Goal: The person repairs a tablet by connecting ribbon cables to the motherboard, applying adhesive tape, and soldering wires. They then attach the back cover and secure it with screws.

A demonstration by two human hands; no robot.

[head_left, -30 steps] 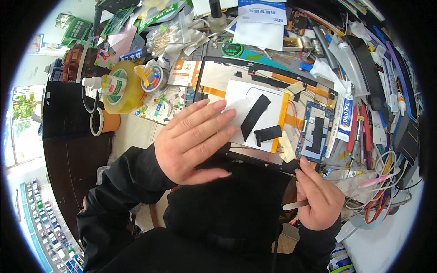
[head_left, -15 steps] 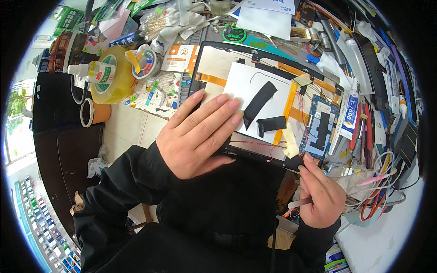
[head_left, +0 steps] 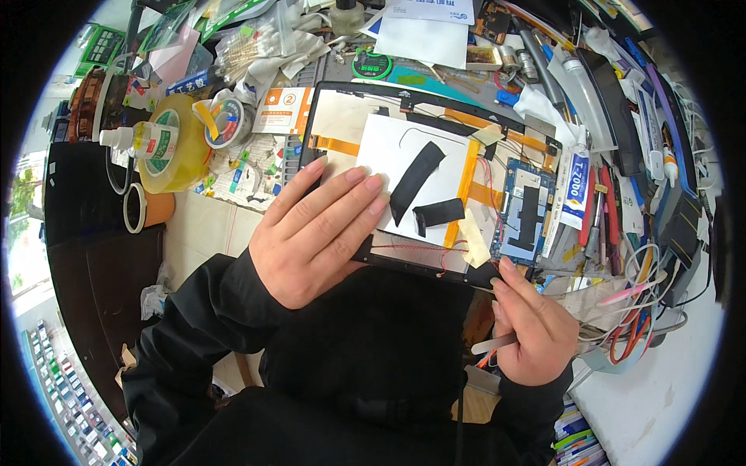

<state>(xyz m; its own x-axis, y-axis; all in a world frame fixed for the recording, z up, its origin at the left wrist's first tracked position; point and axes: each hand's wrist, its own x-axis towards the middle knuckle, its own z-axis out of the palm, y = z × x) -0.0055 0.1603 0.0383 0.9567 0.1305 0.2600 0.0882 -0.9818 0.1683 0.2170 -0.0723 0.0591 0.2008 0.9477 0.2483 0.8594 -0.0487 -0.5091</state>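
An opened tablet lies tilted at the near edge of the crowded desk, its inside facing up. A white battery with black tape strips fills its middle; a blue circuit board sits at its right. My left hand grips the tablet's near left side, long fingers laid across the frame and battery, thumb hidden below the edge. At the near right corner, my right hand is closed, thumb and forefinger touching the corner by the board. Metal tweezers stick out from its palm, their tips hidden.
Left of the tablet stand a yellow bottle-shaped container, a tape roll and a brown cup. Glue tube, pens, tools and tangled cables crowd the right. Papers and cotton swabs lie behind.
The whole view has shifted slightly, so most things appear further left. My left thumb has slipped out of sight below the tablet's edge. My right hand stays at the same corner.
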